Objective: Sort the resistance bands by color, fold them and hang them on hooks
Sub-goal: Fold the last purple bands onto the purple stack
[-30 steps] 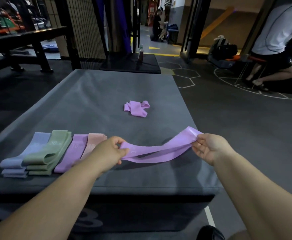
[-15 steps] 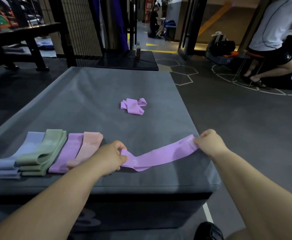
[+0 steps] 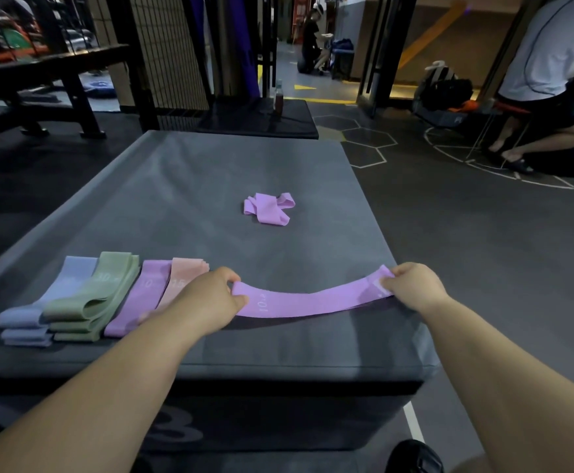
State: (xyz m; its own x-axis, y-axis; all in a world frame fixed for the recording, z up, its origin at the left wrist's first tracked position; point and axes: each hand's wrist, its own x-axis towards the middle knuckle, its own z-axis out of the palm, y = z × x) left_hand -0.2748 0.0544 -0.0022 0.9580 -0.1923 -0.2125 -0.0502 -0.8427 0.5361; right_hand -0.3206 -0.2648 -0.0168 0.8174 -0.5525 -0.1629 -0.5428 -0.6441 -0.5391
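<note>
— How did the hands stand by the near edge of the bench (image 3: 278, 356)?

— Both had hold of one purple band (image 3: 312, 300). The left hand (image 3: 210, 298) pinched its left end between thumb and curled fingers, and the right hand (image 3: 411, 285) gripped the right end. Neither was nearer, since each had an end.

— And its long axis?

— It ran crosswise, left to right, sagging in the middle towards the bench, close to the front edge. Folding it, I judged, meant carrying one end across to the other along that line.

— Was there room for that?

— It was tight on the left. The folded bands (image 3: 108, 288) lay in a row just beside the left hand, which partly hid the pink one. On the right, the band's end reached the bench's side edge, with floor (image 3: 483, 250) beyond. Open room lay farther back, up to a crumpled purple band (image 3: 268, 208), well apart.
</note>
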